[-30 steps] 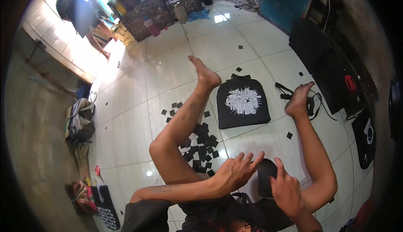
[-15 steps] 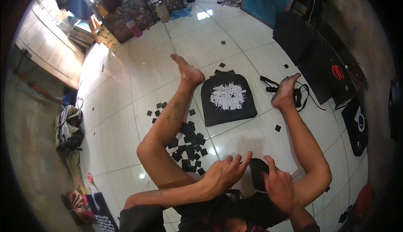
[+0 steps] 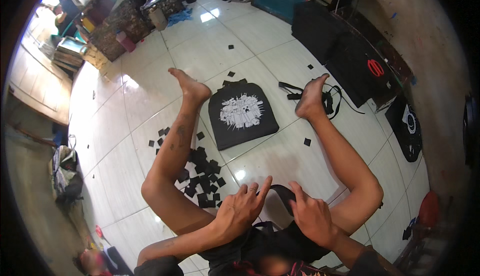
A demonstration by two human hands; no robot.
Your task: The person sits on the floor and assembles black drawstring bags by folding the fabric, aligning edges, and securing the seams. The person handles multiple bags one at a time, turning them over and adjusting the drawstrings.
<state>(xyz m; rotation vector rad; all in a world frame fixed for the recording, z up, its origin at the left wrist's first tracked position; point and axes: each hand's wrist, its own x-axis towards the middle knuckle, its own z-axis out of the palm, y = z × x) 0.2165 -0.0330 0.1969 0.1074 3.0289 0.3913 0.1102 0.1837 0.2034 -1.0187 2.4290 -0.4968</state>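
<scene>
A black strip (image 3: 283, 191), seemingly fabric, arches between my two hands above my lap. My left hand (image 3: 242, 205) closes on its left end, with the index finger stretched forward and the thumb hidden. At the other end, my right hand (image 3: 312, 215) pinches the strip, its index finger pointing up. On the floor between my legs lies a flat black fabric panel (image 3: 243, 115), rounded at one end, with a white drawing printed on it. Many small black squares (image 3: 204, 173) are heaped beside my left leg, some of them overlapping.
Black straps (image 3: 327, 101) lie around my right foot. A black stack with a red mark (image 3: 355, 68) stands at the far right, near another printed black panel (image 3: 402, 131). A pink bottle (image 3: 125, 41) stands at the far left. Loose squares dot the tiled floor.
The view has shifted, so the floor things sit further left. The black strip has turned from a broad face beside my right hand into an arch between both hands.
</scene>
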